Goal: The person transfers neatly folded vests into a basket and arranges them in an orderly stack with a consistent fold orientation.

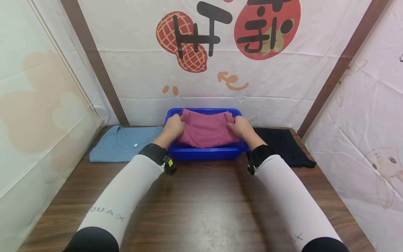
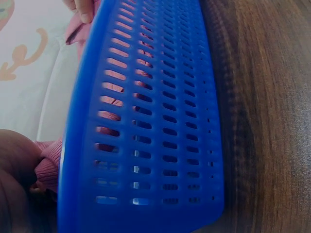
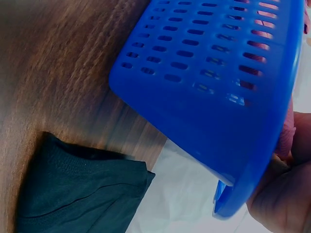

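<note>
A pink garment point(image 1: 207, 129) hangs between both hands, over and partly inside a blue plastic basket point(image 1: 207, 153). My left hand point(image 1: 174, 126) pinches its left side near the basket's left rim. On the other side my right hand point(image 1: 241, 126) pinches the garment's right edge. In the left wrist view, ribbed pink fabric point(image 2: 48, 167) shows in the left hand's grip. Pink cloth also shows through the slots of the basket wall in both wrist views. The right wrist view has the right hand point(image 3: 284, 194) just past the basket's rim.
A folded light blue shirt point(image 1: 126, 143) lies left of the basket on the wooden table point(image 1: 201, 203). Folded black clothing point(image 1: 284, 147) lies to its right. Printed fabric walls point(image 1: 201, 87) stand behind and on both sides of the table.
</note>
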Demonstrator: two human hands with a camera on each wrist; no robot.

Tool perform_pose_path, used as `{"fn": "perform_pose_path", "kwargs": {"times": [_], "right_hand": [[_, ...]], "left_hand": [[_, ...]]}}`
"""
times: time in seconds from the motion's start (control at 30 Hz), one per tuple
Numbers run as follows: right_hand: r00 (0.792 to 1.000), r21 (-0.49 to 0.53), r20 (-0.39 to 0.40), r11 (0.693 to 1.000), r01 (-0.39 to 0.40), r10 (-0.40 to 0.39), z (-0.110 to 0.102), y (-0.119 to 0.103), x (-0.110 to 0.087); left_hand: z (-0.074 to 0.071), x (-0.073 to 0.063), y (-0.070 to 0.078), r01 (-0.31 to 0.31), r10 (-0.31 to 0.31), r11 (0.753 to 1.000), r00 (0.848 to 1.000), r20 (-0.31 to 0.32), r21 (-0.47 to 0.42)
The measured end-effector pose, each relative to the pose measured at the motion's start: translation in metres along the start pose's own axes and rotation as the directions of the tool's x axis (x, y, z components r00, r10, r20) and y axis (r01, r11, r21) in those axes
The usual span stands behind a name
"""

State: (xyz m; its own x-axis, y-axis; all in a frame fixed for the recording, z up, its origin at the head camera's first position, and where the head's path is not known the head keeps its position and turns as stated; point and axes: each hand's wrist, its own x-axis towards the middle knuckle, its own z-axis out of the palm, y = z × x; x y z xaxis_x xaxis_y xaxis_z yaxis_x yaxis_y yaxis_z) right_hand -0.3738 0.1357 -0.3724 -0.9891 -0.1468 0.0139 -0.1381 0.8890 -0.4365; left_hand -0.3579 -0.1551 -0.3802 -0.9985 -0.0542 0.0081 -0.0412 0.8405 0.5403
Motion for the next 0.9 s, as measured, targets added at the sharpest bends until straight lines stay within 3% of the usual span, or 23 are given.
{"fn": "perform_pose_path", "kwargs": {"times": [0.2, 0.6, 0.9], "right_hand": [[1.000, -0.052, 0.004, 0.999, -0.015, 0.015, 0.006, -0.003, 0.001], [1.000, -0.154, 0.009, 0.988, 0.003, -0.002, 0.016, -0.005, 0.002], [1.000, -0.168, 0.009, 0.986, -0.019, 0.021, 0.026, -0.004, 0.005]], "left_hand": [[0.003, -0.003, 0.002, 0.004, -0.003, 1.000, 1.000, -0.031, 0.014], [0.011, -0.003, -0.001, 0.044, -0.044, 0.999, 0.999, -0.009, 0.024], [0.022, 0.001, -0.002, 0.083, -0.083, 0.996, 0.997, 0.002, 0.028]]}}
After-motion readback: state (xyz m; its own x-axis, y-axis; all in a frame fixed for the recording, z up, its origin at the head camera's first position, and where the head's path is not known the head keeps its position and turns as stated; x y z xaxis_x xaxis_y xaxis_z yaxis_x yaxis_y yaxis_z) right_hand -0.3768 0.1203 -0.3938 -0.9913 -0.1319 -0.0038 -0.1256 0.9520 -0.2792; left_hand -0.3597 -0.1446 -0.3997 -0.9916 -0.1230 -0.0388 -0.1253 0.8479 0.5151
